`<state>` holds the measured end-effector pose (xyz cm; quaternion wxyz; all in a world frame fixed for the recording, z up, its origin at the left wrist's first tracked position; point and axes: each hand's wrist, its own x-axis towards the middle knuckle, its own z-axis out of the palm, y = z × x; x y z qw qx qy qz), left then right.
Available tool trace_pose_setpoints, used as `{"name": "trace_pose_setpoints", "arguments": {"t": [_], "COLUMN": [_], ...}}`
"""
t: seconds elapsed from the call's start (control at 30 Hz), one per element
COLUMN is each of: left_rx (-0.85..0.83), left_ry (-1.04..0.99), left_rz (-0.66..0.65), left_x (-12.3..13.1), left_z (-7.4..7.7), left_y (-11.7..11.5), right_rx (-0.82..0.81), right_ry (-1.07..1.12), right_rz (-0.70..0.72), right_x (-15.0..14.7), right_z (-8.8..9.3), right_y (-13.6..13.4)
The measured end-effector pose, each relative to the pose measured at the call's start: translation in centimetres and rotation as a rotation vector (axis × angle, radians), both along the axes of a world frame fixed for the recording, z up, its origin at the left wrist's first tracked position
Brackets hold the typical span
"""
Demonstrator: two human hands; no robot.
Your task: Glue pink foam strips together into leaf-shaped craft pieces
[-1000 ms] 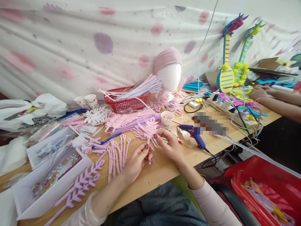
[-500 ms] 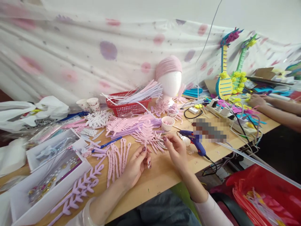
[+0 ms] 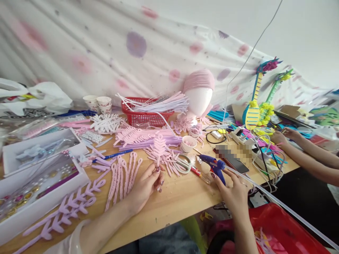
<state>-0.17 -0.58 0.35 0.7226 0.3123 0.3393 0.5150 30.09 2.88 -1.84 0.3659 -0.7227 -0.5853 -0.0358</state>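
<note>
My left hand (image 3: 147,185) rests on the wooden table (image 3: 180,197) with its fingers curled. Its thumb and fingertips pinch the stem end of a pink foam branch piece (image 3: 159,151). My right hand (image 3: 234,192) is stretched out to the right, fingers spread, with the fingertips touching the handle of a blue glue gun (image 3: 213,165) that lies on the table. Scissors (image 3: 182,164) lie between the two hands. A row of pink foam strips (image 3: 124,174) lies left of my left hand.
Behind stand a small white cup (image 3: 188,144), a red basket (image 3: 145,118) of strips and a white mannequin head (image 3: 199,98). White trays (image 3: 39,176) of beads sit at left. Another person's arms (image 3: 304,150) work at right, near a power strip (image 3: 242,135). A red bin (image 3: 280,229) stands below.
My right hand let go of the pink foam piece and moved right to the glue gun. My left hand stayed by the piece. The view swung right and upward.
</note>
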Motion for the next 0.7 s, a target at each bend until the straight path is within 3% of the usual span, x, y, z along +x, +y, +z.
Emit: {"name": "trace_pose_setpoints", "arguments": {"t": [0.17, 0.3, 0.47, 0.6, 0.7], "left_rx": [0.057, 0.084, 0.099, 0.116, 0.148], "left_ry": [0.04, 0.113, 0.156, 0.175, 0.221], "left_rz": [-0.035, -0.043, -0.037, -0.067, -0.113], "left_x": [-0.1, 0.1, 0.2, 0.1, 0.1], "left_z": [-0.1, -0.1, 0.0, 0.1, 0.3], "left_y": [-0.1, -0.2, -0.2, -0.2, -0.2], "right_rx": [-0.224, -0.127, -0.062, -0.068, -0.043], "right_ry": [-0.007, 0.005, 0.407, 0.727, 0.714], "right_rz": [0.196, 0.143, 0.18, 0.455, 0.651], "right_x": [-0.2, 0.1, -1.5, -4.9, -7.3], "right_z": [1.0, 1.3, 2.1, 2.4, 2.4], "right_y": [2.5, 2.2, -0.8, -3.9, -5.3]}}
